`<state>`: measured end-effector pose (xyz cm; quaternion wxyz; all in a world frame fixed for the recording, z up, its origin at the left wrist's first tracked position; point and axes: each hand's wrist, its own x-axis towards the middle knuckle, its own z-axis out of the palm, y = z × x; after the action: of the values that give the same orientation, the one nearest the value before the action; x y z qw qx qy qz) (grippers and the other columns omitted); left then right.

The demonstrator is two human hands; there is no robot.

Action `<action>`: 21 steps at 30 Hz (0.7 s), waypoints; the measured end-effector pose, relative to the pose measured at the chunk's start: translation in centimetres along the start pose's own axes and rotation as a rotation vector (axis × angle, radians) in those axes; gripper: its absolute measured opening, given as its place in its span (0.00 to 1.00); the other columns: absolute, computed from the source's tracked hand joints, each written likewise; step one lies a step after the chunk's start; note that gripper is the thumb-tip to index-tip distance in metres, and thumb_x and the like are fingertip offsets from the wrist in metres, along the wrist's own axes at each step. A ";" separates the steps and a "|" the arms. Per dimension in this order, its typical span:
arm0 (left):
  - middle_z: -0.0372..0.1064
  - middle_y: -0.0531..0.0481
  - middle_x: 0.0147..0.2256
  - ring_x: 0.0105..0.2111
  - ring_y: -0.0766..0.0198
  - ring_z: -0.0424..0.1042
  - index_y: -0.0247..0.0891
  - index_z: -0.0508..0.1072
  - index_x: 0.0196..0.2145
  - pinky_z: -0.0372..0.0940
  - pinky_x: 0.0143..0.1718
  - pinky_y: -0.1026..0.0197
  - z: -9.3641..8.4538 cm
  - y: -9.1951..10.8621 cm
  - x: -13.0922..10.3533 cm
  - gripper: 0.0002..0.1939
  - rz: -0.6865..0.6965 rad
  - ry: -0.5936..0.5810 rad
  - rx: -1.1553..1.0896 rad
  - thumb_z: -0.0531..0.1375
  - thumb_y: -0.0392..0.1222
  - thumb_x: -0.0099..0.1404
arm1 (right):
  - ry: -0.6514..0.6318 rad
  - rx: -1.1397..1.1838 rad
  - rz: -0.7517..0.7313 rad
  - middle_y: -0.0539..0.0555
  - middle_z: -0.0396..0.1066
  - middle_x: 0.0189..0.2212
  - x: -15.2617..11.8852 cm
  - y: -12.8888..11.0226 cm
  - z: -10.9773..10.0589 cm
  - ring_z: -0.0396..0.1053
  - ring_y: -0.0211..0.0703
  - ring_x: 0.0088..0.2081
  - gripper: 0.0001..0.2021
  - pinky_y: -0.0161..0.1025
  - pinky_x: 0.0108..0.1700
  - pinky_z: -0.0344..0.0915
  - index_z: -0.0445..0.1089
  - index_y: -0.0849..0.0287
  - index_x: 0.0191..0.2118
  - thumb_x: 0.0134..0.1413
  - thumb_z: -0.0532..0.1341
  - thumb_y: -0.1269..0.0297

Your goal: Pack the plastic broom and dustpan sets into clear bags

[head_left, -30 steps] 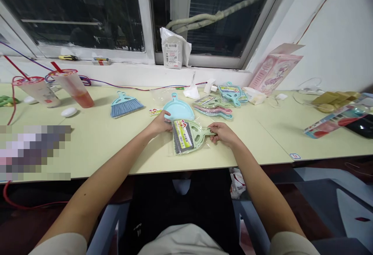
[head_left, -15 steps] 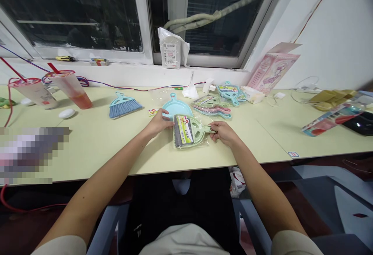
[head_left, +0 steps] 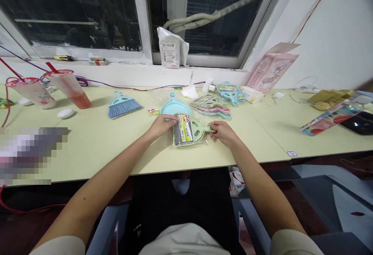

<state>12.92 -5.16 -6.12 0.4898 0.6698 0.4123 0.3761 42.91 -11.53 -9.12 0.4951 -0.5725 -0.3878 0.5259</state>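
A green brush and dustpan set (head_left: 196,129) in a clear plastic bag lies before me, its grey bristles to the left and a colourful label across it. My right hand (head_left: 222,131) is closed around its handle end. At the bristle end, my left hand (head_left: 163,126) pinches the bag's left edge between thumb and fingers. Just behind the set rests a blue dustpan (head_left: 176,104), partly covered by it. Farther left is an unwrapped blue hand brush (head_left: 124,105). A small label card (head_left: 153,112) sits beside the blue dustpan.
Bagged sets in green, pink and blue (head_left: 212,105) lie behind my right hand, with more blue ones (head_left: 231,93) beyond. Two drink cups (head_left: 70,88) with straws stand at the left. A pink box (head_left: 272,72) leans at the back right, and a clear-sided package (head_left: 329,118) lies far right.
My left hand has shifted slightly from the blue dustpan's edge onto the bag's left edge, its fingers drawing together. My right hand keeps its hold on the handle end.
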 end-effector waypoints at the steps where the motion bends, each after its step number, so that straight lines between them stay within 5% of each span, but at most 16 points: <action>1: 0.79 0.46 0.38 0.33 0.61 0.72 0.39 0.82 0.32 0.68 0.31 0.62 0.1 0.0 0.0 0.07 -0.013 0.010 0.009 0.66 0.44 0.59 | 0.000 0.008 -0.004 0.50 0.64 0.26 0.0 0.1 -0.1 0.68 0.37 0.19 0.04 0.34 0.16 0.65 0.70 0.62 0.36 0.57 0.66 0.71; 7: 0.77 0.45 0.39 0.34 0.60 0.74 0.38 0.81 0.32 0.70 0.31 0.62 0.2 0.4 0.0 0.06 -0.141 0.038 -0.109 0.63 0.36 0.59 | -0.001 0.013 -0.019 0.50 0.64 0.26 0.0 0.0 0.0 0.68 0.37 0.18 0.02 0.34 0.15 0.63 0.70 0.62 0.36 0.57 0.64 0.71; 11: 0.75 0.46 0.31 0.26 0.61 0.74 0.36 0.78 0.33 0.72 0.28 0.59 -0.2 -0.3 0.3 0.07 -0.203 0.014 -0.115 0.64 0.30 0.55 | -0.009 -0.079 -0.004 0.50 0.65 0.26 -0.8 -0.6 0.4 0.70 0.40 0.18 0.04 0.35 0.14 0.61 0.69 0.60 0.34 0.54 0.66 0.68; 16: 0.74 0.47 0.31 0.24 0.60 0.75 0.37 0.74 0.34 0.72 0.25 0.59 -0.6 -1.3 0.6 0.08 -0.154 0.085 0.025 0.65 0.29 0.55 | -0.110 -0.508 0.001 0.50 0.66 0.21 -3.6 -1.5 -0.4 0.65 0.39 0.17 0.11 0.35 0.16 0.57 0.69 0.58 0.28 0.58 0.65 0.58; 21: 0.76 0.48 0.28 0.24 0.60 0.75 0.36 0.78 0.35 0.71 0.31 0.58 -0.5 -0.8 0.5 0.06 -0.110 0.007 0.217 0.60 0.33 0.60 | -0.082 -0.939 -0.280 0.49 0.60 0.15 -6.4 -3.2 -0.2 0.56 0.36 0.20 0.23 0.36 0.23 0.49 0.59 0.56 0.16 0.56 0.66 0.56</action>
<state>12.52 -4.35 -6.72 0.4325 0.6940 0.4885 0.3043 42.40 -17.03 -4.65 0.2337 -0.6552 -0.6754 0.2449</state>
